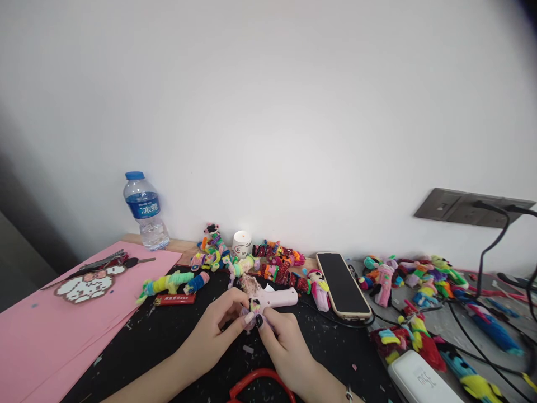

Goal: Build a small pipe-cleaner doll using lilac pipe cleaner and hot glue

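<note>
My left hand [220,324] and my right hand [287,342] meet over the black mat, thumbs and fingertips closed on a small pale-purple pipe-cleaner piece [247,317]. Yellow, pink and black bits show at its upper end; my fingers hide much of the rest. Just behind my fingertips lies a pale pink glue gun [281,297], its handle towards the right. In front of my hands, the red handle [260,374] of some tool shows at the bottom edge. A small pale scrap [248,349] rests on the mat between my wrists.
Colourful pipe-cleaner figures [287,277] line the back around a paper cup [242,244]. Pink sheets [37,336] and a water bottle [146,215] are left. A phone [342,285], black cables, more figures [384,282] and a white power bank [422,378] lie right.
</note>
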`<state>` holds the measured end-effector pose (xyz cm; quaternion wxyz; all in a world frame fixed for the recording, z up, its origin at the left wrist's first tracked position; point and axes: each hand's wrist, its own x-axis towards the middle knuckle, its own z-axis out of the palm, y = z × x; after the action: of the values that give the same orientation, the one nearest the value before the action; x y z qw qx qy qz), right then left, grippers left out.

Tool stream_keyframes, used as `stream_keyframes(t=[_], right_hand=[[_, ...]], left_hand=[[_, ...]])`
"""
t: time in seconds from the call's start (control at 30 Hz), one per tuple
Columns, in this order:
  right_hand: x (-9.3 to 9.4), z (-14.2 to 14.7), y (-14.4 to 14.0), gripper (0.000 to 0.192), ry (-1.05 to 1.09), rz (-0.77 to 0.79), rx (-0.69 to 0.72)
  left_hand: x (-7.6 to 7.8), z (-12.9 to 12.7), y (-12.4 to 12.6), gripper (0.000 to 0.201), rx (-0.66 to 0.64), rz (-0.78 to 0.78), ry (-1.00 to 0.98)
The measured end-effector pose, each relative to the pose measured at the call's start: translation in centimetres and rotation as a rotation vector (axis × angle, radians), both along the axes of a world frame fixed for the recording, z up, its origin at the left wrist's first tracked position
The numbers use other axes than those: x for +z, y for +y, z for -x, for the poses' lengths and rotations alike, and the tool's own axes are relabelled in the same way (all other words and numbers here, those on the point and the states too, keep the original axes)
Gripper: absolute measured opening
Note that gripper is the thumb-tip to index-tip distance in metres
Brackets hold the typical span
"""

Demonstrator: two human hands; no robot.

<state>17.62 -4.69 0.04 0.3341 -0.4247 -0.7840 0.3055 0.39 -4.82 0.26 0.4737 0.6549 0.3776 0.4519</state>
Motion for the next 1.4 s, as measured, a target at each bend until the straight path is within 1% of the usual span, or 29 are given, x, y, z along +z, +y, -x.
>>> stream_keyframes(t=[0.17, 0.3, 0.43, 0.53, 0.63, 0.83, 0.9, 1.0, 1.1, 1.2, 1.3, 1.4], right_hand=[[0.2, 0.0, -0.1, 0.031, 0.009, -0.003, 0.017], [0.2, 0.1, -0.2, 0.032, 0.003, -0.022, 0.037], [0.0, 0.1, -0.1, 0.032, -0.015, -0.048, 0.026], [-0.1, 0.1, -0.1, 0.032, -0.033, -0.052, 0.031], [-0.1, 0.1, -0.1, 0.032, -0.036, -0.058, 0.030], [0.0, -0.2, -0.3, 0.026, 0.056, -0.094, -0.003], [0.1, -0.4, -0.4, 0.021, 0.096, -0.128, -0.046], [0.1, -0.5, -0.4, 0.014, 0.129, -0.175, -0.129], [0.1, -0.4, -0.2, 0.023, 0.077, -0.259, -0.198], [0.2, -0.2, 0.2, 0.036, -0.078, -0.344, -0.223], [-0.1, -0.2, 0.5, 0.048, -0.228, -0.365, -0.224], [-0.5, -0.2, 0.8, 0.056, -0.330, -0.367, -0.228]], left_hand=[[0.2, 0.0, 0.1, 0.008, 0.017, -0.056, 0.082], [0.5, 0.2, 0.1, 0.008, 0.056, -0.152, 0.205], [1.1, 0.3, 0.0, 0.008, 0.061, -0.256, 0.308], [1.3, 0.4, -0.1, 0.007, 0.052, -0.296, 0.340], [1.1, 0.3, -0.1, 0.007, 0.060, -0.301, 0.339], [0.6, 0.2, 0.0, 0.005, 0.094, -0.211, 0.242], [0.5, 0.2, 0.2, 0.005, 0.136, -0.175, 0.171], [0.5, 0.3, 0.5, 0.005, 0.245, -0.110, 0.066], [0.6, 0.5, 0.8, 0.008, 0.328, -0.036, -0.015], [0.6, 0.7, 1.0, 0.012, 0.372, 0.014, -0.108], [0.5, 0.7, 1.3, 0.014, 0.399, 0.020, -0.168], [0.5, 0.6, 1.3, 0.017, 0.401, 0.033, -0.186]])
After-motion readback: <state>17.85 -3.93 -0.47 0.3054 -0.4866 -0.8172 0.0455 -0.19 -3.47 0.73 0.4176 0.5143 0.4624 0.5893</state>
